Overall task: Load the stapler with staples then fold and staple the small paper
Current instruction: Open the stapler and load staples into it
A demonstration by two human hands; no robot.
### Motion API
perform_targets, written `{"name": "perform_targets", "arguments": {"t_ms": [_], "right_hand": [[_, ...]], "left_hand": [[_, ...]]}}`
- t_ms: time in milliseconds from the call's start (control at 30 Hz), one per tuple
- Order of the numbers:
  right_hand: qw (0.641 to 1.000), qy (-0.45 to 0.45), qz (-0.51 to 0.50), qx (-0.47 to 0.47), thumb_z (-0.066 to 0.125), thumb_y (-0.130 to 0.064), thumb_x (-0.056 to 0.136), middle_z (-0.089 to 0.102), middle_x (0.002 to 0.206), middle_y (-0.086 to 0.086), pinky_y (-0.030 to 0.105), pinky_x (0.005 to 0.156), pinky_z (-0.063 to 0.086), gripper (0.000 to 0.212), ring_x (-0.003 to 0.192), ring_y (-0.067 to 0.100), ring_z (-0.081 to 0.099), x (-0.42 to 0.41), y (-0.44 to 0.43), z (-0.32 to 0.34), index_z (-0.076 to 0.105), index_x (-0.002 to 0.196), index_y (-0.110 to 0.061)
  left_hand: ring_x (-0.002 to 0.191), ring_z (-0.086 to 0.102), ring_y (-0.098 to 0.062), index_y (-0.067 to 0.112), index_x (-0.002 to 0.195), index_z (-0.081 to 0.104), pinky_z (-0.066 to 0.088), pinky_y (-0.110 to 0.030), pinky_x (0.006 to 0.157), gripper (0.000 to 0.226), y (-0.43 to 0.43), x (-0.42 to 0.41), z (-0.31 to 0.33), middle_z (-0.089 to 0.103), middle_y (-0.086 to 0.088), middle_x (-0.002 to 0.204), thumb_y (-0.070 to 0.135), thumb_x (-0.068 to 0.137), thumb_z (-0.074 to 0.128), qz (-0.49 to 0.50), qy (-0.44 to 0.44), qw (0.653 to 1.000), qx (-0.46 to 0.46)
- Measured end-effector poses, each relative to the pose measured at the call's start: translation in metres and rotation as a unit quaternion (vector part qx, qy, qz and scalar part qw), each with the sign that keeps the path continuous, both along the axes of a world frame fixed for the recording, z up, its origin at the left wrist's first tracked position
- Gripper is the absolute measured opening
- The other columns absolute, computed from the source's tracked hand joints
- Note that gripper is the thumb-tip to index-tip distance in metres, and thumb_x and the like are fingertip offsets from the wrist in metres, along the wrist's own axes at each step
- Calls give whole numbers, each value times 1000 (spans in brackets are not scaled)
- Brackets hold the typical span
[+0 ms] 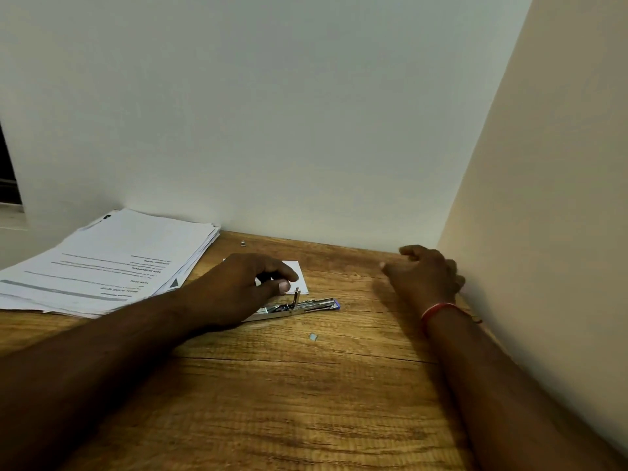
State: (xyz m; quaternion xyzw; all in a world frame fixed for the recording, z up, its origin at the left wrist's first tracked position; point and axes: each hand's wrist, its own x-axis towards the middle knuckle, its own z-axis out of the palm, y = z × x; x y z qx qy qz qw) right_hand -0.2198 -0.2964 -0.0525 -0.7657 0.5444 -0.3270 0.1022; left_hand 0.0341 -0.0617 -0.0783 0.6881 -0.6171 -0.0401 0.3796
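Note:
A small metal stapler (306, 305) lies opened out on the wooden table (306, 402), its blue-tipped end pointing right and a thin metal part standing up at its middle. My left hand (244, 287) lies over the stapler's left end, thumb and forefinger curved with a gap and nothing visible between them. The small white paper (301, 270) lies flat just behind the stapler, mostly hidden by that hand. A short bit of staples (312, 336) sits on the table in front of the stapler. My right hand (424, 277) hovers near the right wall, fingers loosely curled, holding nothing I can see.
A thick stack of printed sheets (112, 260) lies at the back left against the wall. Another tiny staple piece (242, 244) sits near the back wall. A beige side wall (543, 232) borders the table on the right.

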Motion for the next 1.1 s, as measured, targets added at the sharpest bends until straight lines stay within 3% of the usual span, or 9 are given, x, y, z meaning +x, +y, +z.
{"name": "perform_targets", "arguments": {"t_ms": [67, 133, 233, 300, 400, 500, 600, 867, 1100], "right_hand": [[989, 93, -98, 55, 76, -71, 81, 57, 147, 13, 54, 115, 37, 78, 139, 42, 47, -17, -21, -5, 62, 144, -28], [977, 118, -139, 111, 72, -74, 83, 52, 146, 20, 55, 116, 37, 85, 138, 45, 45, -24, -36, -11, 58, 144, -17], [975, 144, -133, 108, 66, -72, 91, 57, 146, 16, 54, 118, 38, 70, 139, 45, 46, -21, -47, -17, 67, 141, -23], [989, 106, -76, 68, 70, -64, 94, 68, 139, 10, 48, 113, 44, 48, 133, 40, 55, -20, -45, -19, 76, 127, -30], [990, -65, 122, 23, 81, -36, 97, 77, 120, 2, 34, 94, 53, 19, 109, 22, 69, -8, -23, -16, 79, 114, -28], [949, -94, 286, -91, 85, -27, 95, 72, 110, -11, 18, 86, 51, 25, 100, 3, 66, 21, 23, -6, 77, 118, -25], [910, -77, 377, -157, 90, -32, 91, 72, 104, -16, 12, 74, 50, 29, 93, 3, 66, 42, 59, -5, 78, 117, -27], [880, -88, 429, -187, 90, -36, 90, 76, 98, -8, 28, 68, 57, 33, 81, 7, 66, 49, 74, -5, 81, 117, -20], [870, -87, 448, -186, 89, -35, 91, 77, 99, -7, 17, 68, 54, 33, 81, 0, 65, 49, 81, -5, 82, 119, -19]], "left_hand": [[106, 65, 11, 41, 124, 83, 43, -9, 79, 20, 0, -1, 3, 76, 29, 109, 36, 109, 72, 11, -4, 1000, -22], [106, 64, 13, 39, 125, 83, 42, -3, 77, 20, 1, -3, 5, 74, 33, 110, 35, 109, 72, 19, -1, 999, -44], [108, 65, 12, 35, 127, 84, 41, -1, 78, 21, 2, -4, 8, 78, 27, 115, 35, 110, 71, 22, 19, 997, -64], [109, 66, 11, 35, 125, 84, 43, -7, 82, 21, 3, -6, 11, 81, 22, 116, 37, 111, 69, 28, 44, 996, -78], [104, 71, 6, 32, 118, 84, 47, -9, 80, 18, 5, -10, 14, 83, 18, 109, 40, 110, 69, 40, 109, 988, -104], [96, 78, -7, 22, 111, 81, 55, -15, 78, 19, 5, -13, 16, 85, 6, 105, 39, 108, 72, 20, 204, 971, -119], [101, 82, -21, 7, 111, 77, 63, -27, 78, 27, 4, -15, 17, 86, -5, 105, 33, 106, 77, -8, 284, 951, -120], [101, 85, -27, 6, 104, 81, 67, -30, 80, 14, 2, -22, 14, 86, -12, 99, 20, 103, 81, -46, 307, 946, -98], [102, 84, -29, 3, 108, 83, 67, -30, 82, 16, 4, -24, 13, 87, -14, 102, 18, 102, 81, -28, 325, 942, -81]]}}
